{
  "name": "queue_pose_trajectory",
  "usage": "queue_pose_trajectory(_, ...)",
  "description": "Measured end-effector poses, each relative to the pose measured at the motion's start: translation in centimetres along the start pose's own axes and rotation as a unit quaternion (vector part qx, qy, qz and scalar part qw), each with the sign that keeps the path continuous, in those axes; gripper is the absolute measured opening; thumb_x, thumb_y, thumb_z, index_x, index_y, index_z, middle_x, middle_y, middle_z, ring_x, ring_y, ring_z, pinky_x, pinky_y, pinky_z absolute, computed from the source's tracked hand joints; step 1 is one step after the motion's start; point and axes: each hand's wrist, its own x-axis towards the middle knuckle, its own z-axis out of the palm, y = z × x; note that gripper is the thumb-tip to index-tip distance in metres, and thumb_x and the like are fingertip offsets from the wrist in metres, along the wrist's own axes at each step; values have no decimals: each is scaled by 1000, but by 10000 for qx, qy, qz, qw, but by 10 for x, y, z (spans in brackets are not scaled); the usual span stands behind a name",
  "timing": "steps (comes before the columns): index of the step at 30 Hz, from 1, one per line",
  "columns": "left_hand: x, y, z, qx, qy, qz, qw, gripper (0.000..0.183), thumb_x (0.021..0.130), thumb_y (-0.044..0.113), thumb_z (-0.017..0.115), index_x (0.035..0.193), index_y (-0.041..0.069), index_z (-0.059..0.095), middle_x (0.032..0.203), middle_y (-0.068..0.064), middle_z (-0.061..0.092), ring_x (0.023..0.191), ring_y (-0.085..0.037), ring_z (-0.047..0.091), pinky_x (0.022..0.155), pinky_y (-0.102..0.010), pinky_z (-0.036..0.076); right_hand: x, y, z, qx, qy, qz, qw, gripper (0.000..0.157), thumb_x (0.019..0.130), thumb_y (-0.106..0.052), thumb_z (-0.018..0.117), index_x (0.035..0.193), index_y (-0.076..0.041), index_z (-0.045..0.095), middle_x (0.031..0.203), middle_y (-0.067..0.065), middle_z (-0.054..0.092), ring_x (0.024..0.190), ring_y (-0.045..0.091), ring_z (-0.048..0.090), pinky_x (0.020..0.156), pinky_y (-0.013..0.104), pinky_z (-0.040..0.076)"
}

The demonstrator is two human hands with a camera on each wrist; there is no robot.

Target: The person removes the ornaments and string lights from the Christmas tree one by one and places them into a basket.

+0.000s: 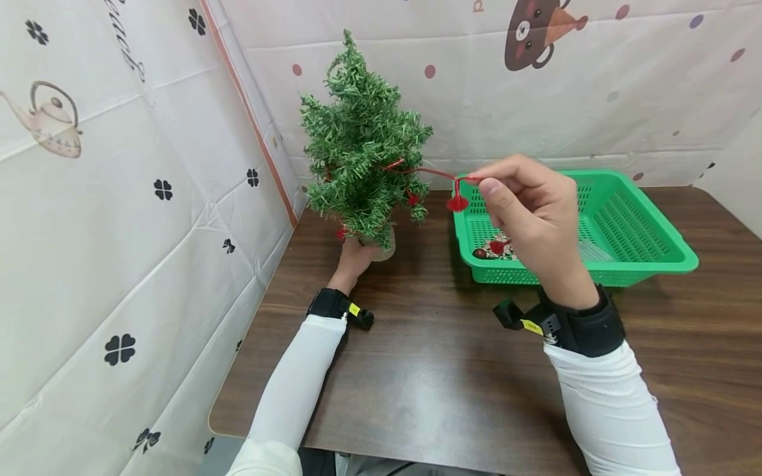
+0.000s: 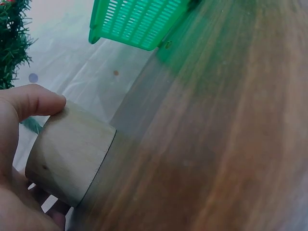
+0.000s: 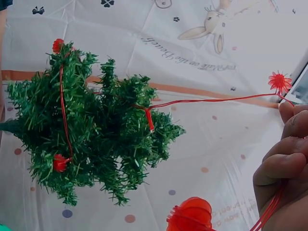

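Note:
A small green artificial Christmas tree (image 1: 363, 132) stands at the back left of the table. My left hand (image 1: 354, 261) grips its round wooden base (image 2: 72, 151), thumb on top in the left wrist view. My right hand (image 1: 530, 218), to the right of the tree, pinches a red string of lights (image 1: 434, 172) between thumb and fingertips. From the branches the wire runs taut to those fingers, and a red flower-shaped bulb (image 1: 457, 203) hangs near them. More wire passes through the palm in the right wrist view, where a large red bulb (image 3: 192, 215) shows close up.
Behind the right hand sits a green perforated basket (image 1: 643, 266) holding red pieces and other small bits. The brown wooden table (image 1: 417, 370) meets patterned white cloth walls (image 1: 464, 119) at the left and back.

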Motion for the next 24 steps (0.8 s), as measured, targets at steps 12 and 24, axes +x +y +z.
queue_pose_trajectory(12, 3, 1, 3, -203, 151, 135, 9996, 78, 91, 17, 79, 153, 16, 31, 155, -12, 37, 145, -32, 39, 118, -50, 36, 1, -1, -7, 491, 240, -140, 9984, 17, 95, 0, 64, 95, 16, 70, 55, 1, 50, 48, 10, 38, 44, 21, 24)
queue_pose_trajectory(24, -3, 4, -2, 73, 9, -226, 9997, 82, 96, 29, 70, 163, 22, 24, 166, -13, 22, 154, -38, 21, 122, -58, 28, -1, -8, -12, 661, -326, -35, 9973, 15, 91, 9, 57, 92, 14, 71, 56, 1, 48, 48, 9, 36, 43, 22, 24)
